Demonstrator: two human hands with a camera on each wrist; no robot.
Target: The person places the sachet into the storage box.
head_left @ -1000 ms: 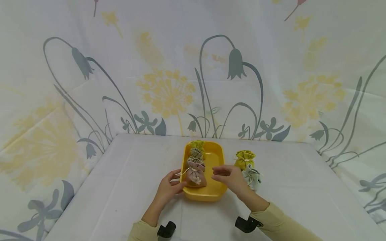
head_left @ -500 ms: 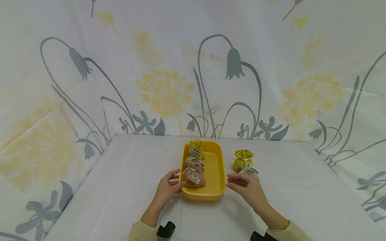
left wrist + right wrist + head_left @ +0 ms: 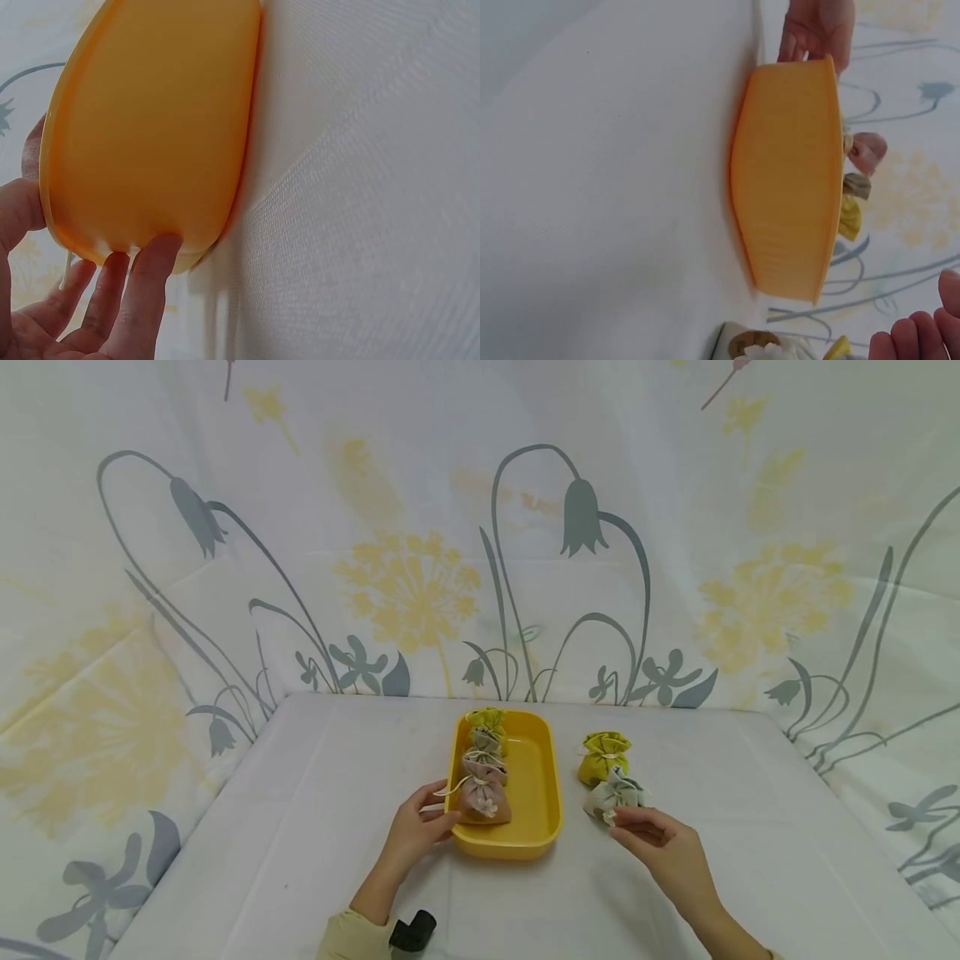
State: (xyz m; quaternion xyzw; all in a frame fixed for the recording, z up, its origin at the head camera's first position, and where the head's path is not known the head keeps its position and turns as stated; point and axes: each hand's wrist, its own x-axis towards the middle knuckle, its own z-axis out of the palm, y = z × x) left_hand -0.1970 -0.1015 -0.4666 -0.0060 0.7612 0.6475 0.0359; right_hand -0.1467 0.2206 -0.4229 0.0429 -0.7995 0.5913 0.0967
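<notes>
My left hand (image 3: 418, 827) holds the near left side of a yellow plastic tray (image 3: 536, 793). In the left wrist view its thumb lies at the rim and the fingertips (image 3: 154, 262) press the outer wall. Three small drawstring pouches stand in a row inside the tray: pink (image 3: 483, 802) in front, grey (image 3: 486, 742) behind it, yellow-green (image 3: 489, 721) at the back. To the right of the tray, my right hand (image 3: 667, 852) has its fingertips right at a pale grey pouch (image 3: 611, 797) with a white flower. In the right wrist view, its fingers (image 3: 906, 337) are loosely bent, with nothing between them.
A yellow-green pouch (image 3: 603, 760) stands just behind the pale grey one, right of the tray. All rests on a white-covered table (image 3: 337, 777). A flower-printed curtain (image 3: 420, 485) closes off the back and sides.
My right hand has moved from over the tray rightward and toward me, to the pale grey pouch. That pouch now shows its flower side. The left hand and the tray have stayed put.
</notes>
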